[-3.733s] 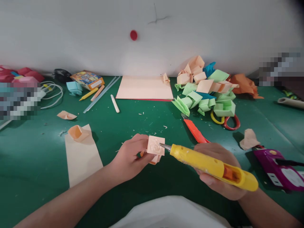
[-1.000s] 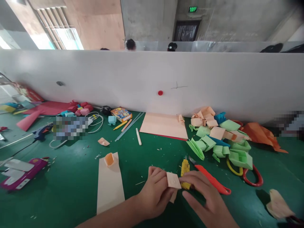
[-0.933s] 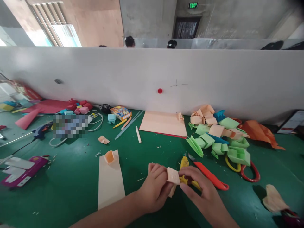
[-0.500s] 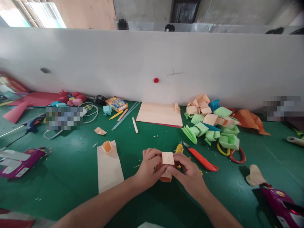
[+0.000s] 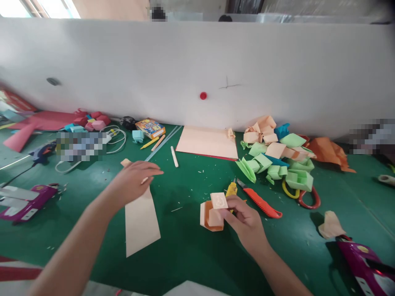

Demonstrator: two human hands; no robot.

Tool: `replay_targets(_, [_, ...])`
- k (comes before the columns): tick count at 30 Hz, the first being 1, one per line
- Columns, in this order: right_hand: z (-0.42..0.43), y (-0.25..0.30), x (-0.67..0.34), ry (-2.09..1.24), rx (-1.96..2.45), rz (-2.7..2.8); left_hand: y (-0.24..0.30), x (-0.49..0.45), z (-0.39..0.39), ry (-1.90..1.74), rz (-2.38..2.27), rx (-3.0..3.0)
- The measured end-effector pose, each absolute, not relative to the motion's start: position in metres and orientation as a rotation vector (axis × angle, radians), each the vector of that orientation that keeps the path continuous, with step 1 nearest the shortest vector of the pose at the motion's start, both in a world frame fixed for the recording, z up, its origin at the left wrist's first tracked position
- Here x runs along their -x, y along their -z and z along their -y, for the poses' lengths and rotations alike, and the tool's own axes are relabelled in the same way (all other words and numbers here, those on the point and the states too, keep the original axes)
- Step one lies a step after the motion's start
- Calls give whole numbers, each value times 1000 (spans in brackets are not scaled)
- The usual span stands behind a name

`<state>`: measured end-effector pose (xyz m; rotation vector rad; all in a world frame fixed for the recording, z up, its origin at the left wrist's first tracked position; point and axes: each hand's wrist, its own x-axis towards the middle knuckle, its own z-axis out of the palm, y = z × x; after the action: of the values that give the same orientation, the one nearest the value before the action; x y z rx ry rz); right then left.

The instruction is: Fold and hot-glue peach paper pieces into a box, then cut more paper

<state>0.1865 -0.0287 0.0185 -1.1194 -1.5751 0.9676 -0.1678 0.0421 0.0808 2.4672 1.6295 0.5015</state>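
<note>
My right hand (image 5: pixel 245 220) is closed on a folded peach paper piece (image 5: pixel 213 211), held just above the green table. My left hand (image 5: pixel 133 183) hovers over the top end of a long peach paper strip (image 5: pixel 140 220), fingers curled loosely downward; the small orange folded piece that sat there is hidden under the hand. A yellow glue gun (image 5: pixel 231 189) lies on the table just behind my right hand, beside an orange utility knife (image 5: pixel 259 200).
A heap of green, peach and blue folded paper pieces (image 5: pixel 277 156) lies at the right with scissors (image 5: pixel 300 197). A peach sheet (image 5: pixel 207 142) lies by the white partition. Purple boxes (image 5: pixel 23 201) (image 5: pixel 364 259) sit at both sides; cables, pencils and a small carton at the back left.
My left hand let go of the folded piece and moved left over the paper strip. My right hand, which earlier put down the glue gun, now holds the piece alone.
</note>
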Motion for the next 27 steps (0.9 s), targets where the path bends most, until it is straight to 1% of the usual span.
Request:
replay_targets(2, [31,-21,-185,-963,1120,1586,-75,197,-49,-359,-1671,-2447])
replay_targets(6, [35,-24,-182,-938,1118,1655,-65,219,-51,-257,-1662,-2432])
replay_targets(12, [40,-22,-179,-873,1089,1701,-60,216,-50,-164,-1675,-2396])
replay_targets(17, [40,-21,-179,-867,1007,1747,-57,213,-42,-71,-1791,-2271])
replay_targets(27, [42,-24,-179,-876,948,1754,-50,189,-15,-52,-1956,-2208])
